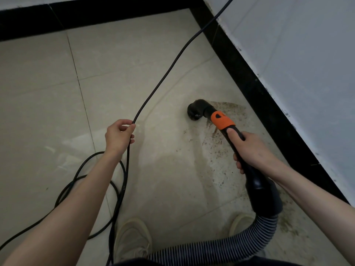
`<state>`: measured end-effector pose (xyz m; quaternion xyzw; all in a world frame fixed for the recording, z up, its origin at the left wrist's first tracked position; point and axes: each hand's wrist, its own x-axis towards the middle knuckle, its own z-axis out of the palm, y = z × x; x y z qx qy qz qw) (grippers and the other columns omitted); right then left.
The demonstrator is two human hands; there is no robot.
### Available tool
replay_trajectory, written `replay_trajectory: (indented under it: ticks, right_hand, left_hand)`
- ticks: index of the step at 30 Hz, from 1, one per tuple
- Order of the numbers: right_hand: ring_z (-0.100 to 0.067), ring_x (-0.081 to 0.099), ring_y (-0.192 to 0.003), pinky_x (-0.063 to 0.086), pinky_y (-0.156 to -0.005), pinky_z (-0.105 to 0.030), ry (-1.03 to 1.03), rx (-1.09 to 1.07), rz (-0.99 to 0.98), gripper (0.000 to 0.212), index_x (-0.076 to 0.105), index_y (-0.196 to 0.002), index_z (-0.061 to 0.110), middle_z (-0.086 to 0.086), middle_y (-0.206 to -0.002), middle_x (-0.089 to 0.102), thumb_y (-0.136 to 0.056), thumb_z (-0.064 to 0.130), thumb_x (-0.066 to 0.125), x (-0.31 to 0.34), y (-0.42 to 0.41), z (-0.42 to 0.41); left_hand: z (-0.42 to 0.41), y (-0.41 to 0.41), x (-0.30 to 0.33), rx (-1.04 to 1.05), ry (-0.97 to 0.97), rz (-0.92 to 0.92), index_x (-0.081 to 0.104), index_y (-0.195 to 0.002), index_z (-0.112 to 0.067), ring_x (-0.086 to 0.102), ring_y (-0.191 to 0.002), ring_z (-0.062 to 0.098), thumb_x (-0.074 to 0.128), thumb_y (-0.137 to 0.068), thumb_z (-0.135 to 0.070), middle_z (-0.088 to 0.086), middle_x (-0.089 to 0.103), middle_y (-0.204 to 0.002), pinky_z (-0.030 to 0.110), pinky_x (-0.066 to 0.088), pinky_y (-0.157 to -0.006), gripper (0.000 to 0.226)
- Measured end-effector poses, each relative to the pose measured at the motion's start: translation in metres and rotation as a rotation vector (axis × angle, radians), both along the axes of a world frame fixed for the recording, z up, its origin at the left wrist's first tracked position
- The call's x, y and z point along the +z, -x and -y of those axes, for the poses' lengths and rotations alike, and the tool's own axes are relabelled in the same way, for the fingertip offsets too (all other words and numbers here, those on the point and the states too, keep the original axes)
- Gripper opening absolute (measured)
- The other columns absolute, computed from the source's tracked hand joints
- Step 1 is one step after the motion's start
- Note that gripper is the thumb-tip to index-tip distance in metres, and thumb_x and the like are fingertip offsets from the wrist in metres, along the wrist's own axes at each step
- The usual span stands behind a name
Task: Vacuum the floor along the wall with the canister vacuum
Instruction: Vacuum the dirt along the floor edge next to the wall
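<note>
My right hand (253,150) grips the black vacuum handle (249,169) just below its orange collar (221,120). The round black nozzle (196,110) points down at the tile floor beside a patch of brown dirt specks (221,150), close to the black baseboard (269,104) of the right wall. The ribbed grey hose (240,240) curves from the handle back past my feet. My left hand (119,135) pinches the black power cord (163,73), holding it lifted off the floor; the cord runs up to the top right and out of view.
Loops of black cord (80,175) lie on the beige tiles at lower left. My two pale shoes (132,239) stand at the bottom edge. A second black baseboard (96,14) runs along the far wall, meeting the right one in a corner.
</note>
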<state>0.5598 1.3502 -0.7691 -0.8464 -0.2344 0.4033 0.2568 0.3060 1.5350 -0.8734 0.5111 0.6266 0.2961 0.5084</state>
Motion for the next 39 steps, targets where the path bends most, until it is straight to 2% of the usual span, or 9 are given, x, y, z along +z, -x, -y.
replay_trajectory:
  ticks: [11, 17, 24, 28, 35, 39]
  right_hand:
    - [-0.016, 0.052, -0.035, 0.043, -0.037, -0.024, 0.046, 0.138, -0.116, 0.035, 0.053, -0.088, 0.012, 0.003, -0.040, 0.053, -0.096, 0.046, 0.048, 0.004, 0.021, 0.005]
    - [-0.017, 0.052, -0.036, 0.045, -0.038, -0.026, 0.044, 0.161, -0.121, 0.035, 0.053, -0.088, 0.011, 0.002, -0.045, 0.053, -0.097, 0.045, 0.049, 0.011, 0.020, -0.004]
    - [-0.015, 0.052, -0.035, 0.044, -0.037, -0.026, 0.034, 0.300, -0.096, 0.033, 0.050, -0.086, 0.015, -0.003, -0.056, 0.055, -0.097, 0.045, 0.047, 0.002, 0.034, -0.024]
    - [-0.014, 0.053, -0.035, 0.044, -0.037, -0.025, 0.002, 0.225, -0.058, 0.035, 0.050, -0.089, 0.013, -0.008, -0.063, 0.058, -0.098, 0.046, 0.044, 0.001, 0.019, -0.061]
    - [-0.014, 0.053, -0.035, 0.045, -0.039, -0.025, 0.007, 0.158, -0.123, 0.035, 0.050, -0.089, 0.011, -0.008, -0.066, 0.057, -0.099, 0.044, 0.042, 0.003, 0.008, -0.082]
    - [-0.014, 0.055, -0.038, 0.047, -0.041, -0.026, 0.029, 0.162, -0.100, 0.039, 0.052, -0.099, 0.008, -0.009, -0.073, 0.058, -0.099, 0.045, 0.042, 0.007, 0.006, -0.079]
  left_hand:
    - [0.000, -0.006, -0.004, 0.007, 0.021, -0.004, 0.063, -0.097, -0.012, 0.055, -0.059, 0.016, 0.061, -0.091, -0.012, 0.008, 0.057, -0.083, 0.030, 0.055, -0.061, 0.007]
    - [0.003, -0.011, -0.005, -0.015, 0.044, -0.008, 0.063, -0.099, -0.011, 0.056, -0.059, 0.016, 0.061, -0.091, -0.012, 0.005, 0.056, -0.079, 0.030, 0.055, -0.062, 0.008]
    - [-0.003, -0.011, 0.001, 0.020, 0.065, -0.029, 0.063, -0.098, -0.011, 0.056, -0.061, 0.016, 0.061, -0.091, -0.013, 0.003, 0.057, -0.078, 0.030, 0.055, -0.063, 0.008]
    - [-0.004, -0.007, 0.009, 0.041, 0.048, -0.068, 0.064, -0.097, -0.012, 0.057, -0.060, 0.017, 0.062, -0.091, -0.013, 0.002, 0.057, -0.076, 0.031, 0.055, -0.062, 0.007]
    - [0.022, -0.014, 0.028, 0.047, 0.045, -0.156, 0.063, -0.093, -0.011, 0.058, -0.062, 0.025, 0.061, -0.091, -0.011, 0.003, 0.055, -0.073, 0.034, 0.054, -0.062, 0.002]
    - [0.035, -0.009, 0.044, 0.078, 0.017, -0.182, 0.063, -0.092, -0.012, 0.057, -0.058, 0.020, 0.061, -0.090, -0.012, 0.000, 0.055, -0.071, 0.021, 0.054, -0.048, 0.002]
